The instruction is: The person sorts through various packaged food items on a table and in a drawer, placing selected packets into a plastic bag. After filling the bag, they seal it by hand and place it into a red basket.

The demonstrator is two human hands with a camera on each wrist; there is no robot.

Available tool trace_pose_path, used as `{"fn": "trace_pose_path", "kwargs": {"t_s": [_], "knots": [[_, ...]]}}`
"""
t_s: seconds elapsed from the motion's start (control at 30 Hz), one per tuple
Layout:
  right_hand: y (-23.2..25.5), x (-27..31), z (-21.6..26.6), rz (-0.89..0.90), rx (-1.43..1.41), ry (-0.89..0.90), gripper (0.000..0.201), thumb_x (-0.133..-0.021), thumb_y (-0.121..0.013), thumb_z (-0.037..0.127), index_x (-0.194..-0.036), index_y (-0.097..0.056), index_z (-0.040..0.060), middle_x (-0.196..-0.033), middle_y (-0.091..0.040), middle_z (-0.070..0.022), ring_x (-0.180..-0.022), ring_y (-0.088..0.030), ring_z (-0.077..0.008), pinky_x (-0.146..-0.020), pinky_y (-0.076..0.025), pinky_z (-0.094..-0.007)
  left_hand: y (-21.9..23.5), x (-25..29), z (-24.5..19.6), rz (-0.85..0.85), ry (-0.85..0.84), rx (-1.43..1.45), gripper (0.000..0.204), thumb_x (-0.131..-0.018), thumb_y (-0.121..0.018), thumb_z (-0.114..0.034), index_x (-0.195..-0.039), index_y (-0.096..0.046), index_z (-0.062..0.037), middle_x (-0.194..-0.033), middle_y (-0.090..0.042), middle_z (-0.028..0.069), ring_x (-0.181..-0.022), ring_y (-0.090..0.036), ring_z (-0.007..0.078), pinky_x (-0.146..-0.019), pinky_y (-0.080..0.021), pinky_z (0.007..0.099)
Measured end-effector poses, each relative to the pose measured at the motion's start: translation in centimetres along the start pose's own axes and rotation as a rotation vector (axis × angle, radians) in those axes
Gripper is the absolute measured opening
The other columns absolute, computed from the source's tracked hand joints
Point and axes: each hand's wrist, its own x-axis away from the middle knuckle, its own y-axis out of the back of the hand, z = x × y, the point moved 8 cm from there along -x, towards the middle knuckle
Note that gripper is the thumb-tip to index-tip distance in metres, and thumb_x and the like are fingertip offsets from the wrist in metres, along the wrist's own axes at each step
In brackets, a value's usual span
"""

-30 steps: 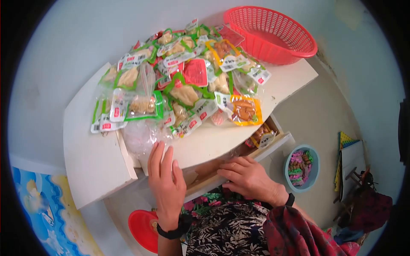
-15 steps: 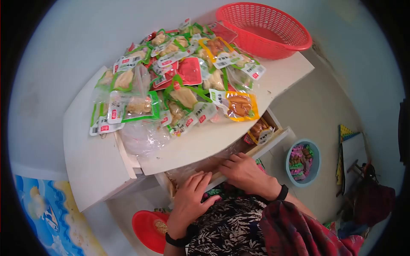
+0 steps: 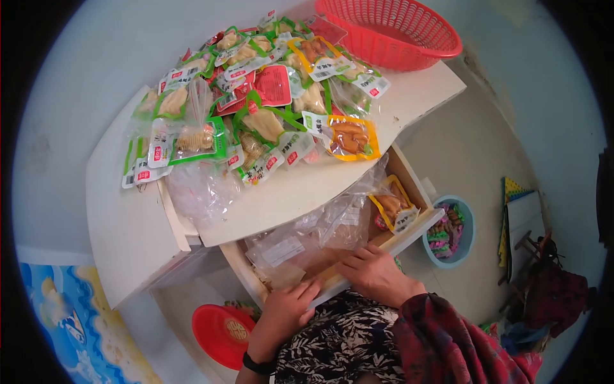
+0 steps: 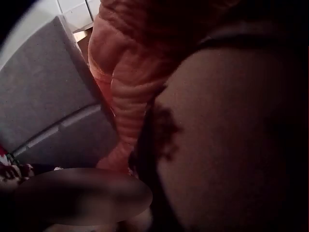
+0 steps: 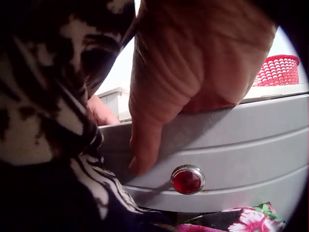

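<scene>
An open drawer point(image 3: 416, 230) juts out from under the white desk point(image 3: 268, 208). My left hand point(image 3: 281, 317) grips the left part of its front panel, fingers over the top edge. Further right, my right hand point(image 3: 377, 276) holds the same panel; in the right wrist view its thumb hangs down the grey outer face, near a red knob point(image 5: 187, 180). Clear plastic bags point(image 3: 345, 224) lie inside the drawer, with a yellow-edged food packet point(image 3: 390, 200) at its right end. The left wrist view is dark, showing mostly the palm and thumb side.
Vacuum-packed food packets point(image 3: 262, 125) are heaped on the desk, beside a crumpled clear bag point(image 3: 201, 192). A red plastic basket point(image 3: 441, 54) stands at the back right. On the floor are a blue tub point(image 3: 470, 240) of wrapped pieces and a red basin point(image 3: 208, 336).
The left hand has come down from near the desk edge onto the drawer front. The drawer has slid out towards the body, baring the bags and packet inside.
</scene>
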Motion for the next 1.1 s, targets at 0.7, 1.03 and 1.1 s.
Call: {"fn": "trace_pose_path", "kwargs": {"t_s": [0.7,1.03,1.1], "knots": [[5.6,-1.4,-2.1,-0.128,-0.455,-0.057,0.035,-0.089,-0.078,0.023,-0.118,-0.070,0.0052,-0.107,-0.072,-0.0162,-0.100,-0.069,-0.0386,-0.086,-0.057,-0.0467,5.0,0.3,1.2,-0.131,0.128,0.149,0.055,-0.093,-0.077,-0.030,-0.140,-0.064,-0.0055,-0.114,-0.070,0.0174,-0.096,-0.069,0.0382,-0.082,-0.057,0.0445],[0.5,-5.0,-9.2,-0.031,0.294,-0.424,0.062,-0.088,-0.075,0.025,-0.144,-0.057,0.0070,-0.146,-0.058,-0.0195,-0.128,-0.061,-0.0343,-0.102,-0.051,-0.0515,4.5,-1.3,0.9,-0.093,0.076,0.110,0.063,-0.094,-0.073,-0.023,-0.152,-0.053,-0.0130,-0.137,-0.059,0.0183,-0.117,-0.064,0.0392,-0.094,-0.056,0.0461],[-1.7,-7.6,-5.2,0.227,0.170,-0.294,0.066,-0.087,-0.074,0.024,-0.148,-0.054,0.0053,-0.151,-0.054,-0.0225,-0.132,-0.059,-0.0360,-0.105,-0.050,-0.0505,3.9,-2.0,1.6,0.011,0.131,0.050,0.067,-0.093,-0.073,-0.022,-0.155,-0.049,-0.0119,-0.149,-0.050,0.0226,-0.129,-0.056,0.0444,-0.105,-0.051,0.0490]]}}
